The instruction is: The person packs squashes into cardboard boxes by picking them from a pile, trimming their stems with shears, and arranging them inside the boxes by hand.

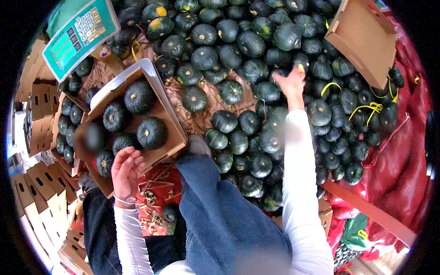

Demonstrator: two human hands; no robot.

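Note:
My right hand (293,85) reaches out over a large pile of dark green kabocha squashes (251,44), with its fingers spread. Just beyond its fingertips lies a small squash (300,59); whether they touch I cannot tell. My left hand (127,172), fingers loosely bent and holding nothing, hovers by the near edge of an open cardboard box (172,133). Several squashes sit in that box, among them one with a tan stem end (151,133) close to my left fingers. The box rests on a scale, whose white platform edge (151,68) shows behind it.
The scale's green keypad display (81,36) stands at upper left. Stacked cardboard boxes (43,183) line the left side. An empty cardboard box (364,39) lies tilted on the pile at upper right, near yellow straps (366,110) and red mesh cloth (398,151).

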